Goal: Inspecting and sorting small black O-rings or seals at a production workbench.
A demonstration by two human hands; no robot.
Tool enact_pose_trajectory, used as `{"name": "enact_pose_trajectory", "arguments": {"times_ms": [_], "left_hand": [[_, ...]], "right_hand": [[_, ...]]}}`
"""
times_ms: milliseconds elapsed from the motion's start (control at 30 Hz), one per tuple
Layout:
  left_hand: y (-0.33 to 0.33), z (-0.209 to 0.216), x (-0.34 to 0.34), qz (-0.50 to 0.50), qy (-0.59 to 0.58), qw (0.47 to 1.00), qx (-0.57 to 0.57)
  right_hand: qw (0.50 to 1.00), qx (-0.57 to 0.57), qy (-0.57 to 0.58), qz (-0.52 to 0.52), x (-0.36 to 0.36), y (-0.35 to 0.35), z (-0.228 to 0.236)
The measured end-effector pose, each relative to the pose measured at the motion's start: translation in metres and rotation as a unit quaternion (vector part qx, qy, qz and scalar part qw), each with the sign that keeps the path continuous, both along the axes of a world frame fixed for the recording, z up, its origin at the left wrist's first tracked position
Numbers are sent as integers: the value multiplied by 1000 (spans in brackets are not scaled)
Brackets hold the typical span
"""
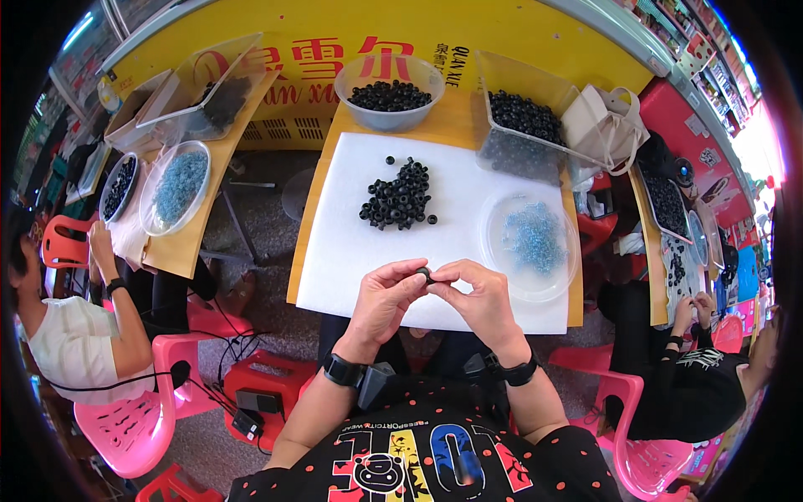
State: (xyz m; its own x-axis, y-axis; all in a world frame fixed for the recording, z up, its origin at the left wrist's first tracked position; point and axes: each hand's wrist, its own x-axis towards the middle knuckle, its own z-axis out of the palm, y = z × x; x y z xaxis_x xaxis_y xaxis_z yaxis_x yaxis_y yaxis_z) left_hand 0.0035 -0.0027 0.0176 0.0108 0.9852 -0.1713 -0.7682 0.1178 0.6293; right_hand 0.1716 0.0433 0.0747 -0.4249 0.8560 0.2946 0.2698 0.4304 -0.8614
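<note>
My left hand (385, 297) and my right hand (478, 297) meet over the near edge of a white foam sheet (335, 251). A small dark bead (426, 274) is pinched between the fingertips of both hands, partly hidden by them. Beyond the hands, a loose pile of black beads (396, 199) lies on the sheet, with a few strays at its edges. To the right of the pile sits a shallow clear round dish (529, 293) containing tiny light-blue pieces (535, 238). Whether anything is inserted in the bead is too small to tell.
At the table's far edge stand a clear bowl (393, 120) and a clear rectangular bin (514, 163), both holding black beads. A cream bag (604, 125) leans beside the bin. People sit at side tables, left (79, 347) and right (698, 385), near pink chairs (125, 427).
</note>
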Motion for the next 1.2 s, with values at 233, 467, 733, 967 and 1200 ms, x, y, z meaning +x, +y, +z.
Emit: {"name": "enact_pose_trajectory", "arguments": {"times_ms": [233,467,733,967,1200], "left_hand": [[1,-5,-10,-113,-26,993,8],[0,-7,-12,-175,-51,982,-45],[-2,-19,-13,-194,-57,976,-83],[0,-32,-15,-190,-59,974,-110],[24,-40,-12,-71,222,972,3]], "right_hand": [[997,-39,-19,62,4,4,16],[984,-68,-83,145,18,4,-2],[988,26,-118,101,13,-7,-21],[994,-10,-71,79,8,-7,-34],[978,172,-106,53,7,22,-73]]}}
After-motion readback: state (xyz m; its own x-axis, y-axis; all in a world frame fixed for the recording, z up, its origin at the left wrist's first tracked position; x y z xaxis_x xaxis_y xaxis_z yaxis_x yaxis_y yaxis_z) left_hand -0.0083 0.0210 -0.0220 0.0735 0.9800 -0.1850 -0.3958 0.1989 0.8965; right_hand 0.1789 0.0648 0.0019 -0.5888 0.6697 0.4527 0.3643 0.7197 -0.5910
